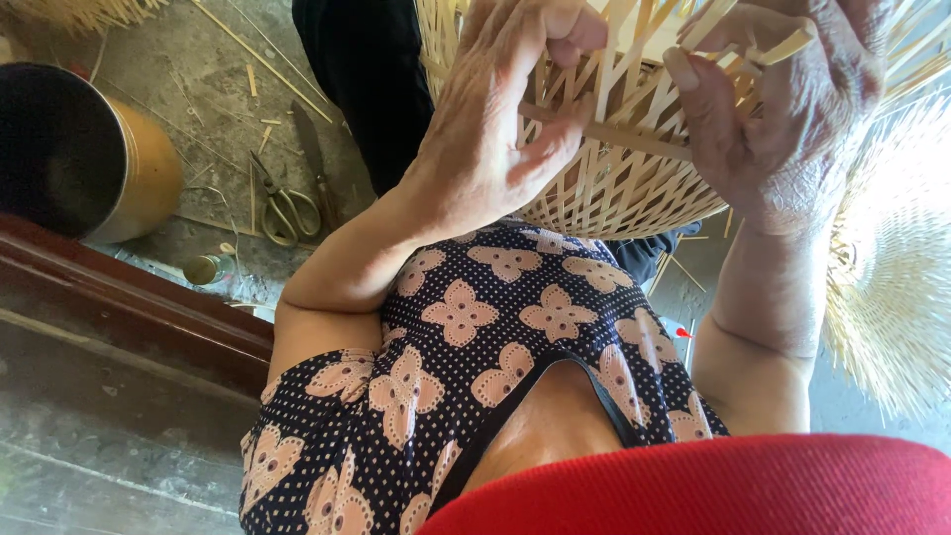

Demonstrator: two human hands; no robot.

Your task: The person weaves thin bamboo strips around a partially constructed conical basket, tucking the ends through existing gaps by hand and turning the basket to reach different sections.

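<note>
Pinching a bamboo strip (634, 139) between both hands' fingers (555, 149) against the basket (614, 198).

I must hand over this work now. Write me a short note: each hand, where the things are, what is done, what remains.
Left hand: fingers pinch a flat strip against the basket.
Right hand: grips the basket wall and the strip's other end.
Basket sits in the lap, against the body.
Scissors and knife lie on the floor, beside a round tin.
Done: the lower wall is woven.
Left: loose strip ends stand unwoven at the top.
</note>
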